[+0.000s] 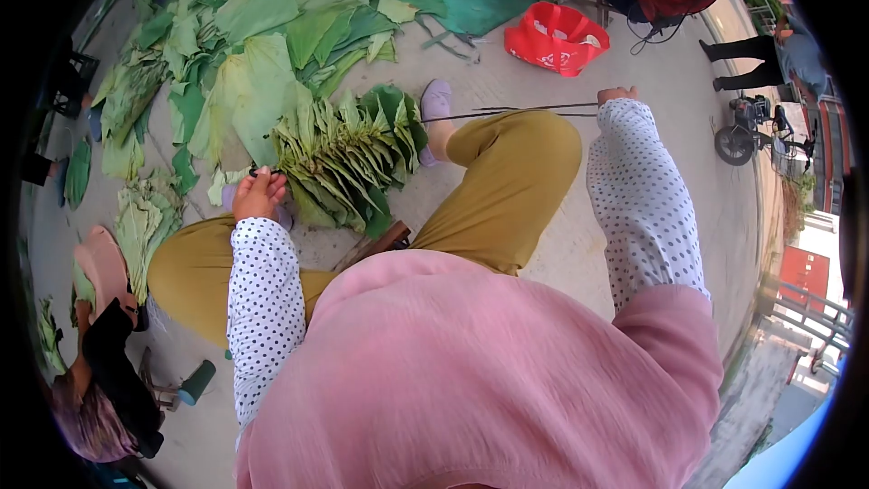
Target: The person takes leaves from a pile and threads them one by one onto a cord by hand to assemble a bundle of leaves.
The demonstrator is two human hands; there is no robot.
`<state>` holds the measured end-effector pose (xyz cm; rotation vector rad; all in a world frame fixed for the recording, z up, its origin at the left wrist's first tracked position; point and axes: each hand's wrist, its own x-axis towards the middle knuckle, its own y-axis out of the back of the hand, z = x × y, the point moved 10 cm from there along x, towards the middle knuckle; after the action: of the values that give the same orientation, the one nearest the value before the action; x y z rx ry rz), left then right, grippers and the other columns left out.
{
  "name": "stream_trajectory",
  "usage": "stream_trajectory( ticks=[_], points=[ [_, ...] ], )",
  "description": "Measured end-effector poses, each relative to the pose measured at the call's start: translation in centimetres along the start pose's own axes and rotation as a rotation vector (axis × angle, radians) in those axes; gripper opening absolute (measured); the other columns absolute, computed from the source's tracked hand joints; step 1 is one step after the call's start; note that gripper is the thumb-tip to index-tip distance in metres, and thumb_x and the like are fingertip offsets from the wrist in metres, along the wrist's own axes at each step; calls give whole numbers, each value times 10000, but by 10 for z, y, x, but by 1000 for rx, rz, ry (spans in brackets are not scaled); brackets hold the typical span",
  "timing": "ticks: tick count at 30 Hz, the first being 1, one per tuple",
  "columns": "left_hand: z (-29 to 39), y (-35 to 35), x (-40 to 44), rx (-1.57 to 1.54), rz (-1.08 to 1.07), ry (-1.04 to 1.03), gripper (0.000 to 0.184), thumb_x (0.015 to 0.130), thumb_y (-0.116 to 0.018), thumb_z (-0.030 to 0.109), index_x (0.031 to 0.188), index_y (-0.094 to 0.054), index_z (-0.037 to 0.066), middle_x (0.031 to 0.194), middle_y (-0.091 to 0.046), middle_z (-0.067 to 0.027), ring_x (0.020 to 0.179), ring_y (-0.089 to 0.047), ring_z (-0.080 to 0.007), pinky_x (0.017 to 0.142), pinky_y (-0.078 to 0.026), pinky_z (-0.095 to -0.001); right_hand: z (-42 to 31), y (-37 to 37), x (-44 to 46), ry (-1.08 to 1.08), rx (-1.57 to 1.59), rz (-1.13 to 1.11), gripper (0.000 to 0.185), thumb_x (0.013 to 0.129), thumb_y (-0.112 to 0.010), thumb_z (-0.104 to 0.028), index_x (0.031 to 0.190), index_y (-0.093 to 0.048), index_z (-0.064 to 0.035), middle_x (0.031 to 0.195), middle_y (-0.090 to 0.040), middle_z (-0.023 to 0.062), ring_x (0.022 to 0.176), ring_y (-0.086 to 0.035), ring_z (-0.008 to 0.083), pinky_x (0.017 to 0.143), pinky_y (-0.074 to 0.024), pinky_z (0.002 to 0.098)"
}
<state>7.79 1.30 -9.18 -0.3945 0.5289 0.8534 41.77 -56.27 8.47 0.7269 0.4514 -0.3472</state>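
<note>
Between my knees a thick row of folded green leaves is threaded on a dark cord. My left hand is closed on the cord's dark end at the left side of the row. The cord runs right from the leaves, over my raised knee, stretched out to my right hand. That hand is closed around the cord's far end, its fingers small and partly hidden in this view.
Large flat green leaves cover the ground ahead and left. A red bag stands ahead. Other people sit at the left edge and top; another stands at the right near a parked motorbike. A wooden stool shows beneath me.
</note>
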Motion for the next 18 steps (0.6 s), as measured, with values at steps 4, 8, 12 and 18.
stream_trajectory(
  ticks=[4, 8, 12, 18],
  points=[
    [1, -5, -2, 16, -22, -6, 135, 878, -648, 159, 911, -564, 60, 864, -655, -91, 774, -671, -190, 610, -529, -259, -13, -30, 16, 11, 158, -69, 353, 890, -521, -164, 1237, -575, -137, 1343, -514, 110, 1297, -432, 235, 1128, -187, 414],
    [5, -12, -9, 28, -53, -12, 127, 880, -645, 159, 913, -575, 59, 869, -659, -89, 774, -673, -180, 608, -530, -253, -32, -91, 74, -30, 215, -128, 453, 929, -478, -279, 1366, -438, -165, 1440, -401, 75, 1302, -419, 258, 1119, -254, 398],
    [2, -15, -9, 25, -81, -6, 114, 872, -654, 147, 881, -566, 74, 856, -661, -79, 766, -676, -180, 596, -526, -250, -77, -75, 82, 220, 107, -288, 497, 914, -518, -311, 1388, -412, -204, 1429, -418, 66, 1291, -427, 279, 1089, -310, 423],
    [3, -13, -9, 13, -65, -13, 121, 866, -659, 135, 845, -550, 86, 840, -663, -85, 745, -679, -188, 585, -525, -256, -198, 65, 42, 667, 307, -2, 605, 802, -662, -281, 1349, -467, -114, 1275, -559, 153, 1169, -537, 316, 998, -414, 399]
  ],
)
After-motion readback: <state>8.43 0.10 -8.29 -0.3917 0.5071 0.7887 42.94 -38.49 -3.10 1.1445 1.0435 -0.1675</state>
